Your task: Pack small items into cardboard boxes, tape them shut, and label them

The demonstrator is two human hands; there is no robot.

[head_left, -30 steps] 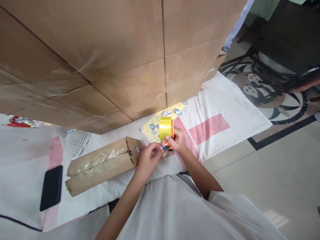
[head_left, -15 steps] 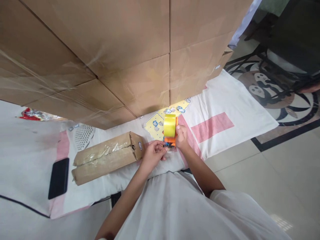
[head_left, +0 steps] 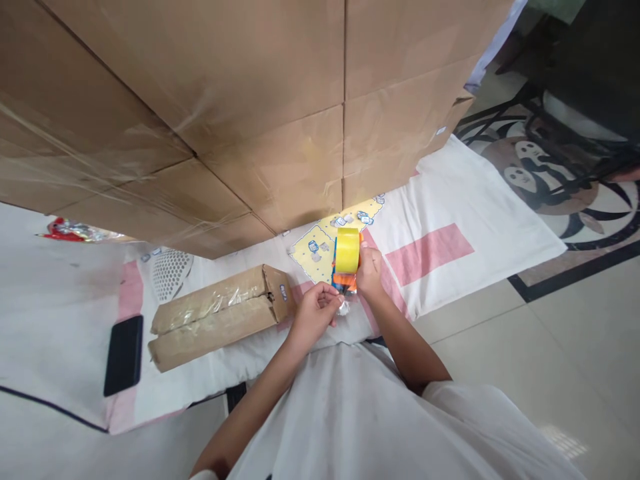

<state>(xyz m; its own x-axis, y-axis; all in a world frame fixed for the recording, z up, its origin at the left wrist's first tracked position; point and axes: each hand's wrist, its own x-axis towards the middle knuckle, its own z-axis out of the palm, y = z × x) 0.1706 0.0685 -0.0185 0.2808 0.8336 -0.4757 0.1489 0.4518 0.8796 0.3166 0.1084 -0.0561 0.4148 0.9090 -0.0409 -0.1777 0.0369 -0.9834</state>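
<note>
My right hand (head_left: 369, 268) is closed around an orange and blue tape dispenser (head_left: 344, 281) loaded with a wide yellow roll of tape (head_left: 347, 251). Just below and left of the roll, my left hand (head_left: 319, 308) pinches the loose end of clear tape (head_left: 343, 307) coming off the dispenser. To the left of that hand lies a long cardboard box (head_left: 220, 317), with shiny clear tape along its top seam.
Stacked cardboard cartons (head_left: 260, 87) rise like a wall across the far side. On the white and pink cloth (head_left: 435, 253) lie a black phone (head_left: 123, 356) and a patterned yellow patch (head_left: 313, 252). A red plastic-wrapped item (head_left: 67, 230) sits at far left.
The tape end now stretches out from the dispenser between my hands, catching the light. Both hands keep nearly the same position; the view has shifted slightly.
</note>
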